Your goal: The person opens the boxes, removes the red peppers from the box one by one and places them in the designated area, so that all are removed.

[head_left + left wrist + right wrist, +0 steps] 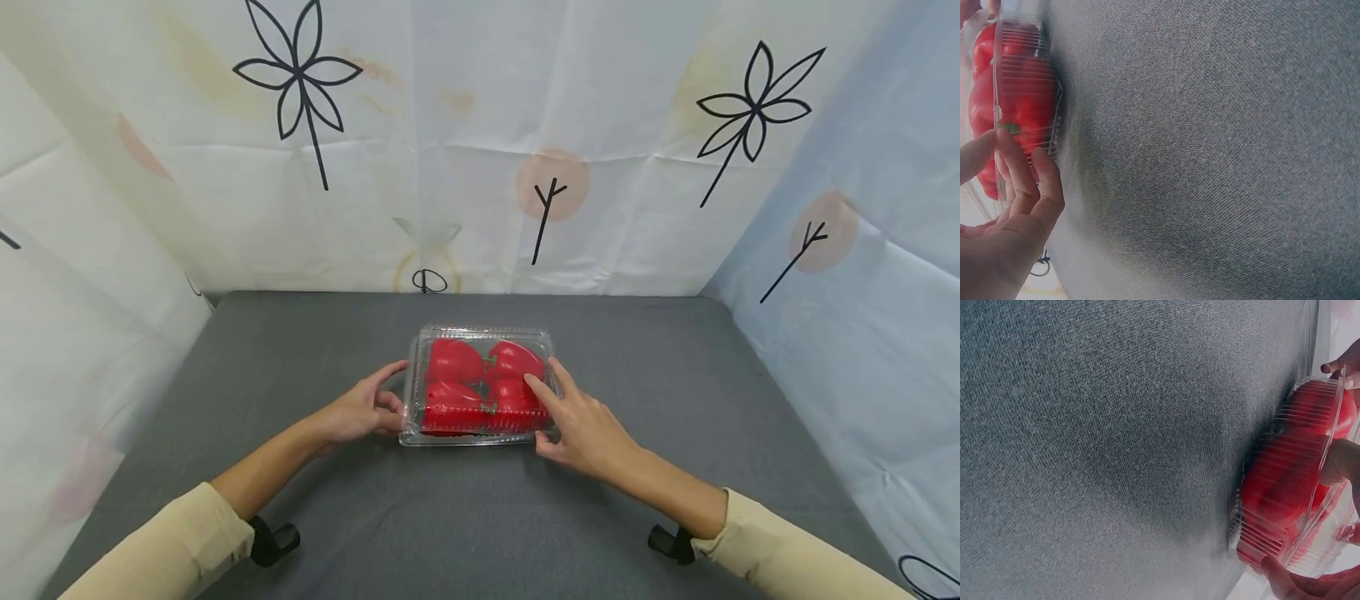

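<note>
In the head view, a clear plastic clamshell box (468, 440) with ribbed sides holds several red bell peppers (455, 362) with green stems. My left hand (356, 412) is at the box's left side, and in the left wrist view its thumb and bent fingers (1022, 181) pinch the rim. Across from it, my right hand (592, 433) grips the right side. Its index finger reaches over the top, and its thumb sits by the near right corner. Through the ribbed wall, red peppers (1282, 481) show in the right wrist view.
The box stands on a grey cloth-covered table (480, 517). Behind it hangs a pale curtain (450, 167) with printed flowers, and similar cloth closes off both sides. Dark straps (273, 542) circle the wrists below beige sleeves (180, 533).
</note>
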`<state>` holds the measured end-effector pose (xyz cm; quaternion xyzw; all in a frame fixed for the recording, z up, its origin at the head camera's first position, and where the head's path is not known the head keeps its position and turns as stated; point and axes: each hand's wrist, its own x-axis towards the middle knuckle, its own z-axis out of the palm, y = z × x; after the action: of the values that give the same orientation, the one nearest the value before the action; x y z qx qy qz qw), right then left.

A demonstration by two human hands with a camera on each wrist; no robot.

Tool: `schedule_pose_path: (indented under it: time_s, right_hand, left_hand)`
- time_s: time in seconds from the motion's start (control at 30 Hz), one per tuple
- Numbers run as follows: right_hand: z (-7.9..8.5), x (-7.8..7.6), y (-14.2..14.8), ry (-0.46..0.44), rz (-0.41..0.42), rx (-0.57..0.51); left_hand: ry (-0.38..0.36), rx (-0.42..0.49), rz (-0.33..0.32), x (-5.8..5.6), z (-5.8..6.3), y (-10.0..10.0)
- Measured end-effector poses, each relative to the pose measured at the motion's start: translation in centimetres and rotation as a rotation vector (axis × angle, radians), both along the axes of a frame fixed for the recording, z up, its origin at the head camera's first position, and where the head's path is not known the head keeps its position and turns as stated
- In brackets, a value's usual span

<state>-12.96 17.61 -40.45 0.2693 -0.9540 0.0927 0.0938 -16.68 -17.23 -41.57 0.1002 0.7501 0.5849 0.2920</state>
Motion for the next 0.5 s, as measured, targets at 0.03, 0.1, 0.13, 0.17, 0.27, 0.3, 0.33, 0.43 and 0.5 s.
schedule_pose_path:
  time_s: [0.03,0.1,0.13,0.17,0.27,0.3,0.33,0.43,0.5]
  right_hand:
    - [-0.01,-0.01,0.04,-0.003,0.005,-0.002]
    - [-0.04,-0.02,0.12,-0.005,0.017,-0.008]
    - [-0.06,-0.03,0.15,-0.006,0.023,-0.01]
    - [-0.07,-0.02,0.17,-0.005,0.028,-0.013]
    - [-0.09,0.0,0.2,-0.001,0.045,-0.023]
    - [-0.1,0.02,0.2,0.0,0.048,-0.025]
    - [-0.1,0.03,0.19,0.004,0.051,-0.026]
    - [-0.08,0.06,0.11,0.009,0.058,-0.033]
    - [-0.07,0.07,0.09,0.01,0.059,-0.036]
  left_hand:
    - [0.001,0.0,-0.001,0.01,0.04,-0.01]
    - [0.001,0.002,-0.001,0.01,0.1,0.0]
    - [0.0,0.003,0.0,0.01,0.13,0.01]
    - [0.0,0.005,0.001,0.01,0.14,0.03]
    - [-0.003,0.012,0.001,0.0,0.14,0.07]
    - [-0.004,0.014,0.0,0.0,0.13,0.07]
    - [-0.004,0.014,-0.001,-0.01,0.13,0.07]
    - [-0.005,0.016,-0.003,-0.07,0.09,0.03]
    - [-0.004,0.016,-0.006,-0.13,0.02,0.0]
